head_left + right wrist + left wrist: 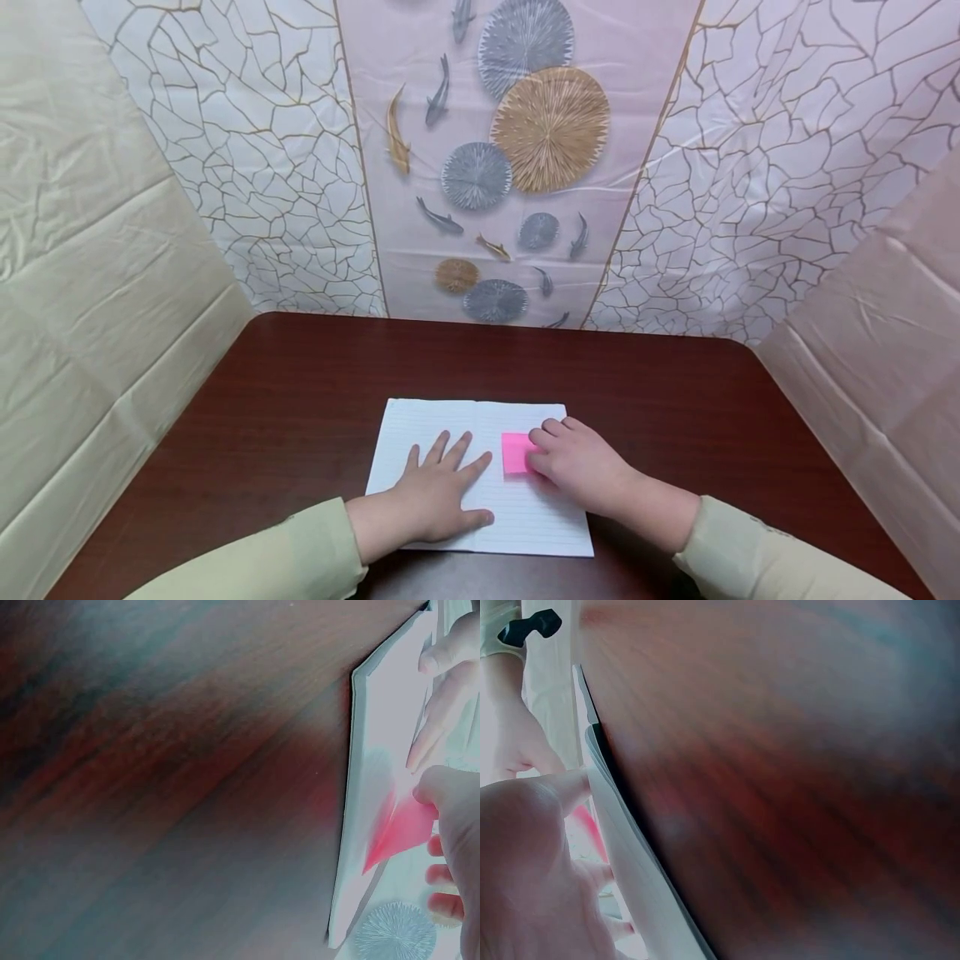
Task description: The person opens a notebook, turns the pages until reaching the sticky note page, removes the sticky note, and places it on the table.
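Note:
An open lined notebook [536, 529] lies on the dark table. My left hand [435, 498] rests on its left page with the fingers spread, the thumb and index finger reaching to the right past the fold. Over the right page, my right hand [581, 467] pinches a square pink sticky note [514, 454] between thumb and fingers. In the right wrist view the pink sticky note [405, 829] slants up from the page, with its lower corner close to the paper. The curled fingers cover the note's right part in the head view.
The dark red-brown table [315, 383] surrounds the notebook, whose near edge lies towards me. A patterned curtain [420, 275] hangs behind the table, and pale creased cloth [150, 350] rises along both sides.

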Demonstrator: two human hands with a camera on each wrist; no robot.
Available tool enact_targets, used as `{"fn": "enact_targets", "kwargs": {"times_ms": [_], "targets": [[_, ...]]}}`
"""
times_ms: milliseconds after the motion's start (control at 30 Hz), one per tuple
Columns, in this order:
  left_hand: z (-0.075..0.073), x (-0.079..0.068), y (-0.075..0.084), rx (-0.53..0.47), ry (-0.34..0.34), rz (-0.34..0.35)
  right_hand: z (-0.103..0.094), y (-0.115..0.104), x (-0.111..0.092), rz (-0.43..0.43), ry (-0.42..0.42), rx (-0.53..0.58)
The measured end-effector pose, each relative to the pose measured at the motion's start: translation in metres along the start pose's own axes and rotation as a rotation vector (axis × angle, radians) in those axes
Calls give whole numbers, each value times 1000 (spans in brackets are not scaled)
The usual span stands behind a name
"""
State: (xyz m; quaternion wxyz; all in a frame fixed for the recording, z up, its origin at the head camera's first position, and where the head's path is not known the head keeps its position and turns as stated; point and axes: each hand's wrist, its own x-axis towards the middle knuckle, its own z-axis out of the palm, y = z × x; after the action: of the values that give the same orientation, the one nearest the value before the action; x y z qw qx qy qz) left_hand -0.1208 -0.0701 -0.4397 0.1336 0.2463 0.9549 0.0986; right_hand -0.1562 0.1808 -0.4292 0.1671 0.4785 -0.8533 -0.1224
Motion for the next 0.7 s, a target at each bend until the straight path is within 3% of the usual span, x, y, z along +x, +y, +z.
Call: {"fn": "enact_targets", "kwargs": {"times_ms": [333, 500, 700], "targets": [[0, 1, 0, 3, -2, 1, 1, 0, 1, -4, 44, -21], [0, 1, -1, 1, 0, 3, 3, -1, 1, 104, 33, 84], [1, 2, -2, 3, -2, 5, 2, 3, -3, 254, 121, 245]]}}
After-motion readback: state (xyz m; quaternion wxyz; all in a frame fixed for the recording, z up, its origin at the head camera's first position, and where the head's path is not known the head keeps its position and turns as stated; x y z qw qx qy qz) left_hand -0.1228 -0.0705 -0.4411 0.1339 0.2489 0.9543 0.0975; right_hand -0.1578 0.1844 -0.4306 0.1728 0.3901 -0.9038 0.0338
